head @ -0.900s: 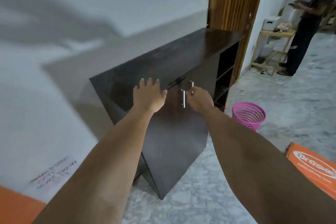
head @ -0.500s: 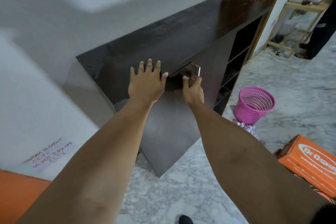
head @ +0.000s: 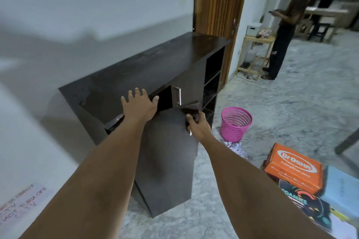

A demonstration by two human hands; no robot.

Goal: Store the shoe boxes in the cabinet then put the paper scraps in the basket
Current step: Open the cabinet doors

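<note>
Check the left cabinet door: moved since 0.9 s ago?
Yes. The left door has swung outward from the cabinet, pulled by the right hand on its handle; a dark gap now shows beside the closed right door.

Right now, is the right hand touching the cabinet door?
Touching. The head view shows the right hand with fingers curled round the handle at the edge of the open door.

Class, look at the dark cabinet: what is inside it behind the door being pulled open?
Behind the door that the right hand pulls, only a dark gap shows. The cabinet's contents stay hidden by door and shadow.
</note>
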